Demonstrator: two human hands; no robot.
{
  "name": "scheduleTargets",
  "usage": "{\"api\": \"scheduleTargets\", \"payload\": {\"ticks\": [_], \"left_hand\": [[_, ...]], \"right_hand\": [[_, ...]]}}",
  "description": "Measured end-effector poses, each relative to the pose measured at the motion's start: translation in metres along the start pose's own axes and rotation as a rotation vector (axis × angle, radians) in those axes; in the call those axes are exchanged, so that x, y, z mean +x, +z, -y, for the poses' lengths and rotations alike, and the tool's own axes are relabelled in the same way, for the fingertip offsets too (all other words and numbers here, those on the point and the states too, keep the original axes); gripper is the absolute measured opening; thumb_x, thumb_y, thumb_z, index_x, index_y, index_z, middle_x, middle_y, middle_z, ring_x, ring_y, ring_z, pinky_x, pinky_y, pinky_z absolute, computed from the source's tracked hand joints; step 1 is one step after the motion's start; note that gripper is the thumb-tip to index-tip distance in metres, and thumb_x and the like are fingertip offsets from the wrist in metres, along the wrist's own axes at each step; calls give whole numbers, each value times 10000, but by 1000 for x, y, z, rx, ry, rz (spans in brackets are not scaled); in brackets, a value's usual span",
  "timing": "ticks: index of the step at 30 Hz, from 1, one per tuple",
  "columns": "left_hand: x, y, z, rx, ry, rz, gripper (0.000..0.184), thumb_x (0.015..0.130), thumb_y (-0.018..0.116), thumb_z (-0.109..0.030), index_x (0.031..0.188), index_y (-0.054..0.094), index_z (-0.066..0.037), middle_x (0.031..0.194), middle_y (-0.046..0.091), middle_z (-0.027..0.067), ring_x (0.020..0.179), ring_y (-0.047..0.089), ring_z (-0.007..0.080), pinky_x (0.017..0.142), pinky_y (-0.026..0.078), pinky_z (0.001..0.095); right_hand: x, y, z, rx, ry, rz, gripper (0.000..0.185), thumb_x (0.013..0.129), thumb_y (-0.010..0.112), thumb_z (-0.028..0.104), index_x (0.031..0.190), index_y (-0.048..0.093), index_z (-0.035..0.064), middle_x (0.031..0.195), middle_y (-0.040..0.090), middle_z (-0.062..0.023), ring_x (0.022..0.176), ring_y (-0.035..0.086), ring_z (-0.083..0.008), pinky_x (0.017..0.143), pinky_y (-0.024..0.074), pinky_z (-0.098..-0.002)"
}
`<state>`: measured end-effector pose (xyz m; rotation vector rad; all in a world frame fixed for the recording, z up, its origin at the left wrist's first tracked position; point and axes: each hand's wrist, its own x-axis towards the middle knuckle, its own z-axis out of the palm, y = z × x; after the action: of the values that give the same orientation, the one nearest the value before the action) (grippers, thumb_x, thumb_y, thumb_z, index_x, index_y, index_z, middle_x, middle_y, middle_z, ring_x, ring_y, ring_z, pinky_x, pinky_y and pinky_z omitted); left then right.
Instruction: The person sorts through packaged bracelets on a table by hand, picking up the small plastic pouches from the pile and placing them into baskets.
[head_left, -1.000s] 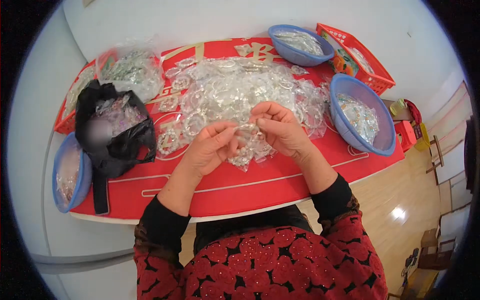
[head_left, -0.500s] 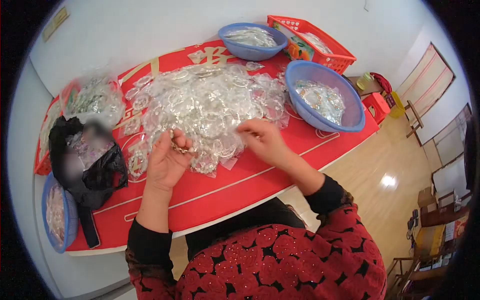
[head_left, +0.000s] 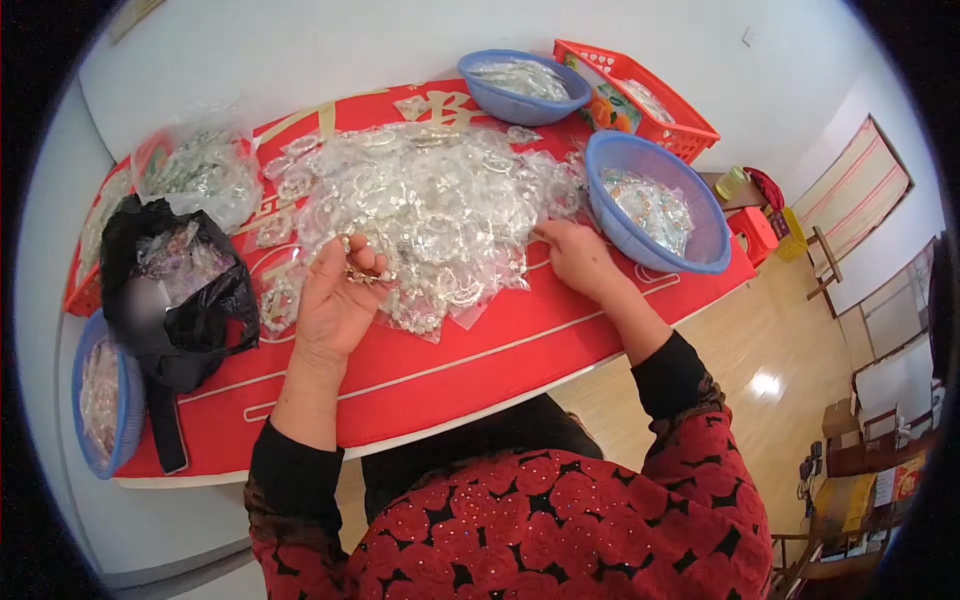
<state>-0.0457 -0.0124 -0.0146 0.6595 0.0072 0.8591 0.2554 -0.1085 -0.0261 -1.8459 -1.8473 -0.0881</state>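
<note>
Head view: both hands were over the red-covered table (head_left: pixel 520 375), well apart from each other. Left hand (head_left: pixel 340 305) was turned palm up, fingers curled on a beaded bracelet (head_left: pixel 368 276), part of which showed above the thumb and part below the fingers. The bracelet was held just beside the left front edge of a large pile of clear-bagged jewellery (head_left: pixel 430 200). Right hand (head_left: pixel 582 262) was back up, fingertips at the pile's right edge; whether it gripped anything could not be told.

Surroundings: a blue basin (head_left: pixel 640 250) of packets stood near the right hand, tilted. Behind it were a second blue basin (head_left: pixel 525 108) and a red plastic basket (head_left: pixel 690 135). At left, a black plastic bag (head_left: pixel 130 255) held shiny packets, beside a third blue basin (head_left: pixel 131 410). Behind the bag stood a clear plastic bag (head_left: pixel 200 180) with greenish contents.
</note>
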Motion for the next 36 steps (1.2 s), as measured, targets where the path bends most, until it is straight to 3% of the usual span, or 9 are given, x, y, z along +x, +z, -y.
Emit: {"api": "scheduleTargets", "payload": {"ticks": [2,7,10,13,17,20,23,33,36], "left_hand": [[1,0,-3,-4,-2,-13,214,866,464,-230,944,559,-54,788,586,39,798,546,190,698,456,331],[3,-9,-1,9,-16,-45,219,867,458,-238,947,558,-60,781,588,37,789,551,191,695,458,337],[2,-13,-1,37,-17,-36,230,871,447,-249,959,554,-65,792,586,37,804,547,188,695,452,327],[2,-7,-2,12,4,-69,198,863,472,-212,935,570,-56,780,598,52,763,577,192,626,469,307],[4,-8,-4,10,13,-96,190,862,476,-206,937,571,-60,768,593,46,745,568,172,611,465,296],[3,-11,-4,18,3,-110,181,859,482,-202,934,572,-65,760,588,38,731,560,161,608,459,292],[3,-11,-2,24,-2,-116,174,856,487,-202,927,572,-67,758,587,33,729,557,158,607,452,285],[4,-12,-2,3,-19,-116,173,855,491,-202,924,568,-63,747,586,33,737,557,157,616,444,278],[4,-18,-1,39,-25,-88,217,876,436,-237,938,561,-70,768,577,35,787,546,187,726,473,384]], "right_hand": [[20,-20,17,-277,188,126,208,739,489,112,916,580,49,861,582,-171,784,561,-336,682,443,-422],[100,-28,-8,-367,10,-170,200,727,466,119,861,587,33,832,592,-181,779,570,-331,679,452,-429],[146,-16,-23,-481,269,67,195,691,494,106,827,610,28,851,592,-184,795,574,-324,691,457,-413],[177,22,-88,-607,212,360,178,641,554,132,768,635,38,817,601,-182,785,581,-319,689,466,-384],[208,4,-104,-700,-47,323,182,608,600,163,707,626,12,658,605,-156,646,593,-271,599,469,-348],[200,-38,-62,-165,150,237,115,653,580,108,709,599,9,625,586,-90,555,542,-173,521,438,-300],[207,-48,-58,94,215,266,139,628,565,118,715,629,29,705,618,-128,621,578,-206,582,454,-314],[206,-55,-50,143,97,152,111,673,560,106,734,592,19,636,587,-82,574,553,-148,526,440,-274],[202,-66,-33,240,138,176,107,683,555,101,729,586,9,623,582,-80,550,542,-138,513,437,-264]]}}
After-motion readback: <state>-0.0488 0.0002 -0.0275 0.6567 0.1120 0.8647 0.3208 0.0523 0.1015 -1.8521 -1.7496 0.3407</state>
